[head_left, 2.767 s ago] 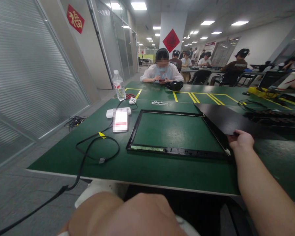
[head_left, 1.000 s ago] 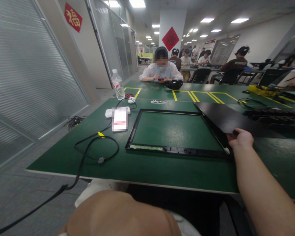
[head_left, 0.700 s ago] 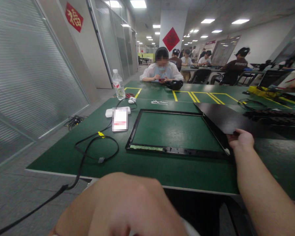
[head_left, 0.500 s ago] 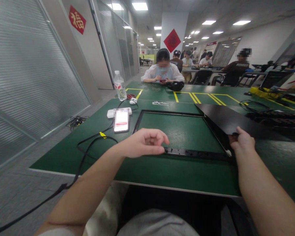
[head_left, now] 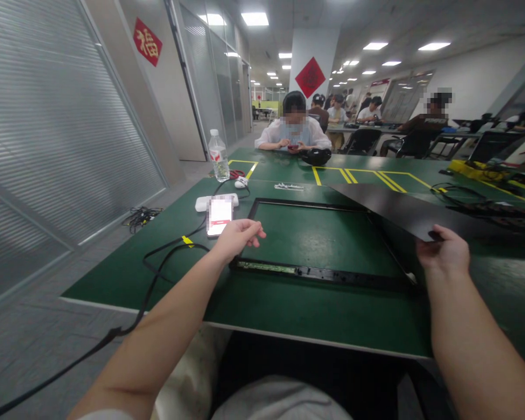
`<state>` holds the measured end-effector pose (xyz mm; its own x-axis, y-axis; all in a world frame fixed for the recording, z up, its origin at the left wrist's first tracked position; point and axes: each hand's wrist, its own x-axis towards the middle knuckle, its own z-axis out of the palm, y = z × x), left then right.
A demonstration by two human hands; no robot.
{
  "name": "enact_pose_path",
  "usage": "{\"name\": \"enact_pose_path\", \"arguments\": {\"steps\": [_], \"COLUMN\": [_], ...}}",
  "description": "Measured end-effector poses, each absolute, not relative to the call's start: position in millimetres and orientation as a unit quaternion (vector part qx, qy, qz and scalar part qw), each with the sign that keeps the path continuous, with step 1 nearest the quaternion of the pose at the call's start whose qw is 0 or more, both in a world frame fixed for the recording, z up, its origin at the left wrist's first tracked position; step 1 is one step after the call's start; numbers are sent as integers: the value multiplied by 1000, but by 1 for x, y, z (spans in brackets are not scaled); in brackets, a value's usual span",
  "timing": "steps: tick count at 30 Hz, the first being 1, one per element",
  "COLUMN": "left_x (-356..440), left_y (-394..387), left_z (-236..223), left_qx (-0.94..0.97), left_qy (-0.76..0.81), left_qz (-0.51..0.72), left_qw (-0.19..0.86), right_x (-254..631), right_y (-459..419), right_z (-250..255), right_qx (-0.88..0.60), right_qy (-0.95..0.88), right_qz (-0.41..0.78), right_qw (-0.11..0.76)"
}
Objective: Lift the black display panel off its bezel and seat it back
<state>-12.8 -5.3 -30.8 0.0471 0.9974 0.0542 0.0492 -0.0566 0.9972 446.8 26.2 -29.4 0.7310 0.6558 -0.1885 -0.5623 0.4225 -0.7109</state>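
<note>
My right hand (head_left: 444, 254) grips the near edge of a thin black flat panel (head_left: 402, 213), thumb on top, holding it tilted at the right. The panel overlaps the right side of a black rectangular monitor bezel (head_left: 354, 277), which lies on the green table (head_left: 289, 303). A narrow green circuit board (head_left: 266, 267) shows in the bezel's near bar, at the left. My left hand (head_left: 244, 236) hovers over the bezel's left side with nothing in it, its fingers loosely bent. Just behind it lies a lit phone (head_left: 220, 216), partly covered by the hand.
A white power strip (head_left: 203, 203), a water bottle (head_left: 219, 156) and a black cable (head_left: 151, 262) are at the left. Small white pieces (head_left: 289, 186) lie beyond the bezel. A person (head_left: 294, 125) sits across the table. Dark parts (head_left: 499, 207) lie at the right.
My left hand has moved left, away from the bezel's middle, uncovering the circuit board. My right hand has shifted right with the panel, whose near edge is farther from the bezel.
</note>
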Motion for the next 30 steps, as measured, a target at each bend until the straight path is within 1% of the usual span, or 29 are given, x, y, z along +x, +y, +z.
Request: {"name": "enact_pose_path", "arguments": {"steps": [4, 8, 10, 14, 17, 23, 30], "left_x": [-14, -15, -17, -21, -23, -24, -25], "left_y": [-1, 3, 4, 0, -4, -6, -4], "left_z": [-34, -35, -30, -16, -7, -6, -8], "left_qx": [495, 426, 358, 273, 269, 266, 273], "left_qy": [492, 506, 491, 422, 393, 384, 366], "left_qz": [527, 560, 584, 580, 576, 572, 576], "left_qw": [485, 499, 538, 641, 664, 674, 678], "right_x": [426, 413, 410, 410, 408, 400, 406], "right_y": [16, 9, 7, 6, 6, 0, 0], "right_z": [-13, -7, -7, -9, -8, -4, -13], "right_qx": [-372, -340, -335, -338, -335, -334, -342], "right_qy": [-78, -103, -113, -114, -108, -121, -155], "right_qz": [399, 446, 461, 492, 509, 537, 533], "right_qw": [835, 821, 814, 794, 786, 765, 758]}}
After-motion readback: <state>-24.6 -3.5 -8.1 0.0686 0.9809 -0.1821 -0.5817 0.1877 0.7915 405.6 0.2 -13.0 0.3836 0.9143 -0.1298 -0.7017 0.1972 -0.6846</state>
